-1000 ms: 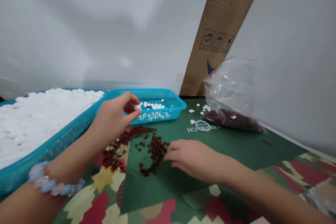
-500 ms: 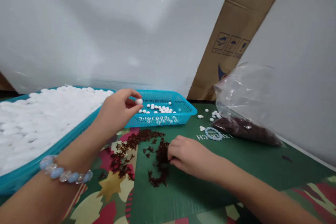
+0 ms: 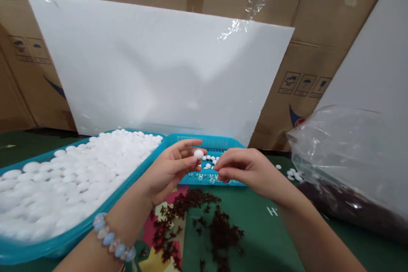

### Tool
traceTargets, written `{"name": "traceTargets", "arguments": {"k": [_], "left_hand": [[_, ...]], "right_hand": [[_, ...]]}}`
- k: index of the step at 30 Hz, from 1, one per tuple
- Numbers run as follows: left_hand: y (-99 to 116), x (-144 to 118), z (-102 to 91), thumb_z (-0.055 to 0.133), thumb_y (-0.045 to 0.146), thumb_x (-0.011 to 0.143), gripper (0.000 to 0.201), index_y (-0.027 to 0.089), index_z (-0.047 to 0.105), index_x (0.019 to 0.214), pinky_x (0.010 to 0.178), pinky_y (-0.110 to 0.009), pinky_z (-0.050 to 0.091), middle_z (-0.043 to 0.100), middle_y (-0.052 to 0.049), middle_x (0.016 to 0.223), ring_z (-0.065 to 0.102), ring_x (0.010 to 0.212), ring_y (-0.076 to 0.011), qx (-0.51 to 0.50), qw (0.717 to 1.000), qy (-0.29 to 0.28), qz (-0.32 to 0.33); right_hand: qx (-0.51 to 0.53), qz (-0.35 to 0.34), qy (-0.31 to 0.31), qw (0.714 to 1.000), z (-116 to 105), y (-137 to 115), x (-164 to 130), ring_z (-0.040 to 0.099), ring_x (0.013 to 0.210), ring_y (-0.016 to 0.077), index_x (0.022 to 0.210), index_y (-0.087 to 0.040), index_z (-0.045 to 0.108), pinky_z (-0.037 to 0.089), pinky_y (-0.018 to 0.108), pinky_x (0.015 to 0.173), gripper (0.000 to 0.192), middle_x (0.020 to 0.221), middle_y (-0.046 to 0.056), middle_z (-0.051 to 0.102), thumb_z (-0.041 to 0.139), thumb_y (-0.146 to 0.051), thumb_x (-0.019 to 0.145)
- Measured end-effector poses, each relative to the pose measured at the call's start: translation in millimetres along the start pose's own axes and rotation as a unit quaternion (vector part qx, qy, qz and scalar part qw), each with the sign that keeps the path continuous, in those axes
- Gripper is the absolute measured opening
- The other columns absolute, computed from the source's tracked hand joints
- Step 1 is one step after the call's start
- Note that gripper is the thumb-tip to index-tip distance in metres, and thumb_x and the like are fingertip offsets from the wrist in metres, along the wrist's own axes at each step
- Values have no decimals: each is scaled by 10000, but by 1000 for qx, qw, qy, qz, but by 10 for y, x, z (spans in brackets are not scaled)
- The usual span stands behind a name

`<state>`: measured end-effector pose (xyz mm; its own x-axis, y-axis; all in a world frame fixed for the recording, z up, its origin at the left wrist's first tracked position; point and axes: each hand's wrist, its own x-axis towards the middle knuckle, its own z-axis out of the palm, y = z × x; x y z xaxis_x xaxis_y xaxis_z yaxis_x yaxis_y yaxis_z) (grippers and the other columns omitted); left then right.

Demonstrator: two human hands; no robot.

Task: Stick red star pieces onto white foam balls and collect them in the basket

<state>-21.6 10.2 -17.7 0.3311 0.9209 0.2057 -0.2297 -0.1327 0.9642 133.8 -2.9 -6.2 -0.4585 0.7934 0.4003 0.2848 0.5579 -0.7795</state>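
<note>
Raised from the table, right hand (image 3: 247,170), fingers pinched shut, nears white bead (image 3: 198,154) gripped by left hand (image 3: 170,172).

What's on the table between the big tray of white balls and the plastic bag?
In the head view, between the big tray and the plastic bag lie a pile of dark brown bits and, farther back, a small blue basket.

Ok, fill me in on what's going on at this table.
A person holds a white bead at the fingertips of the left hand, raised in front of the small blue basket. The right hand is beside it with fingers pinched, though what it pinches is too small to tell. Dark red pieces lie scattered on the green mat. A large blue tray of white beads sits to the left.
</note>
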Motion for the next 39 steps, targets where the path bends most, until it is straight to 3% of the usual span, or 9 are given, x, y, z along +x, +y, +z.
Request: {"name": "traceTargets", "arguments": {"k": [5,9,14,21,29,34,39], "left_hand": [[27,-33,66,525,141,614,108,182,565,705,564,-164,420,583,8,679,507,568,-62,-54,997,-52,-28],[84,-73,77,531,137,604,102,189,604,653,544,-147,423,601,13,712,511,555,-61,-24,996,-73,-40],[139,-88,85,595,155,526,164,228,611,672,459,-115,389,594,37,531,495,493,-57,15,997,-70,-36],[131,-62,141,603,159,528,147,262,597,631,438,-108,376,579,61,550,481,478,-44,60,998,-35,5],[113,-108,158,547,154,596,93,242,568,615,496,-113,393,573,55,589,503,551,-52,69,996,-55,32],[114,-124,127,561,144,581,109,250,567,606,569,-128,412,595,55,725,521,666,-73,76,994,-68,33],[117,-122,139,577,122,559,120,235,568,600,495,-109,394,561,56,615,502,575,-52,39,994,-90,44]], "right_hand": [[167,44,31,984,-64,48,-29,499,474,29,575,-167,556,416,132,467,97,516,-53,538,540,-77,544],[211,26,21,977,-124,41,-64,508,464,22,558,-166,563,421,109,455,129,497,-60,543,528,-43,543],[190,-21,13,981,-106,-11,-86,494,461,24,551,-157,533,411,116,450,139,485,-56,515,483,-32,587],[18,-170,48,984,-70,-55,-95,480,608,64,551,-168,534,396,156,512,128,607,-28,520,508,-62,617],[50,-175,53,982,-20,-63,-119,512,627,54,629,-180,530,433,149,557,156,640,-31,540,464,-40,644],[63,-171,60,981,9,-68,-139,510,618,46,633,-180,536,433,134,556,152,635,-36,540,479,-39,628],[134,-126,66,981,47,-77,-135,525,557,44,641,-188,550,449,135,520,147,619,-42,551,504,-51,611]]}}
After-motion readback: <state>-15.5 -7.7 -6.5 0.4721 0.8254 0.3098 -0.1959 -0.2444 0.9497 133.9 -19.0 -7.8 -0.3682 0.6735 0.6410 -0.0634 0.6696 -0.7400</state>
